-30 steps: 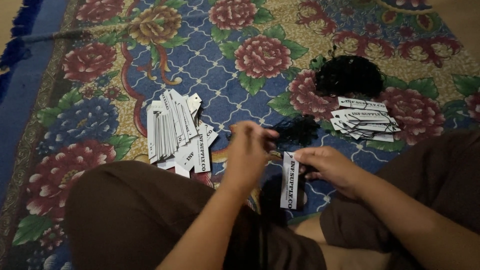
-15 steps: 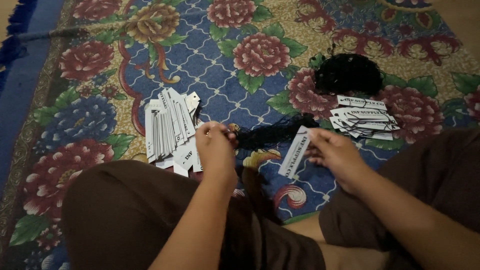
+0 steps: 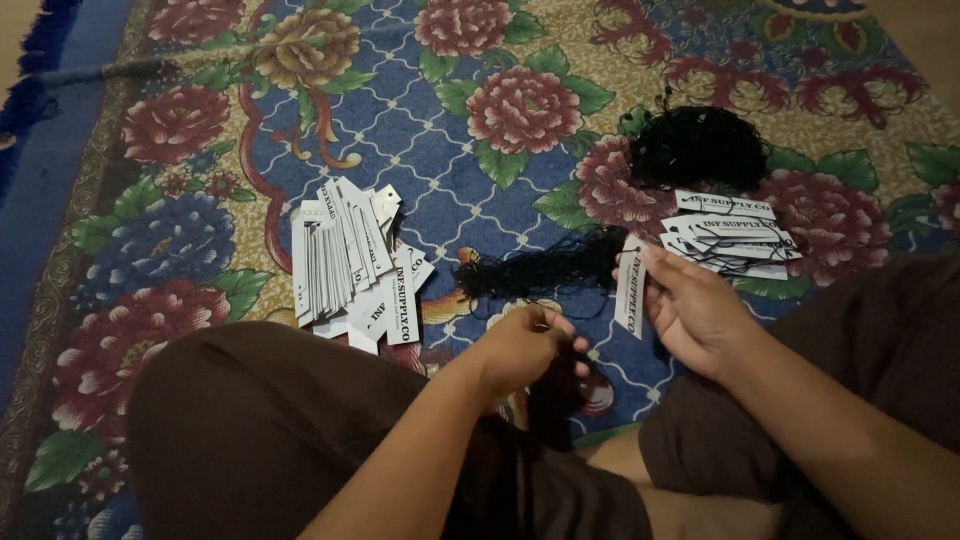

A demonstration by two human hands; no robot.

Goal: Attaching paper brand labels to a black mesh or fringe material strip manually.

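On the floral carpet (image 3: 480,200), a heap of white paper tags (image 3: 350,265) lies left of the black string bundle (image 3: 545,272). The left hand (image 3: 525,348) pinches strings; the right hand (image 3: 695,310) grips one white tag (image 3: 629,285).

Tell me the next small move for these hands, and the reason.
Probably bring the left hand up to the white tag held upright in the right hand: its fingers pinch at black string, and the two hands are apart.
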